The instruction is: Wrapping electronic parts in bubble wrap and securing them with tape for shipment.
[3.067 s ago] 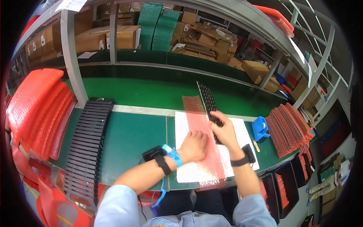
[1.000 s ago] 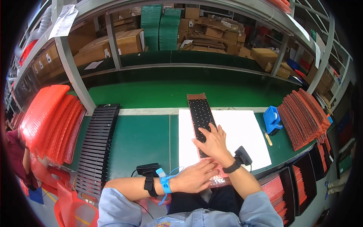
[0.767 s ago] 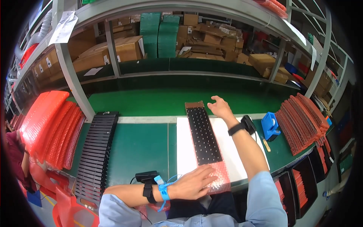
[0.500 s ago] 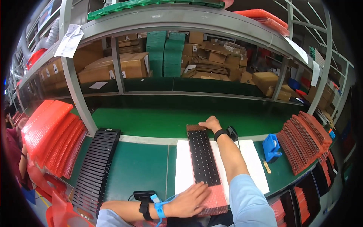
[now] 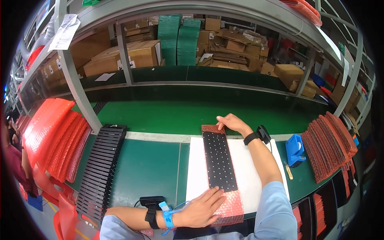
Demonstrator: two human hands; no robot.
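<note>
A long black panel (image 5: pixel 218 160) dotted with small light spots lies lengthwise on a white sheet (image 5: pixel 254 172). Pink bubble wrap (image 5: pixel 232 202) covers its near end and shows along its edges; a reddish flap of the wrap lies over its far end. My left hand (image 5: pixel 202 208) rests flat over the near wrap and the panel's lower edge, fingers stretched out. At the far end, my right hand (image 5: pixel 232 123) touches the flap, its thumb and forefinger apart. Both wrists wear black straps with small devices, and a blue band circles the left wrist.
Left of the sheet lies a row of black slotted strips (image 5: pixel 100 168), beside a stack of red bubble-wrap sleeves (image 5: pixel 56 140). A blue tape dispenser (image 5: pixel 295 151), a yellow-handled cutter (image 5: pixel 288 171) and wrapped panels (image 5: pixel 330 148) stand right. A green conveyor belt (image 5: pixel 160 116) runs behind.
My right hand has lifted slightly and its forefinger has come away from the thumb. More red wrap shows over the panel's far end. The left hand stays flat; the whole view has shifted.
</note>
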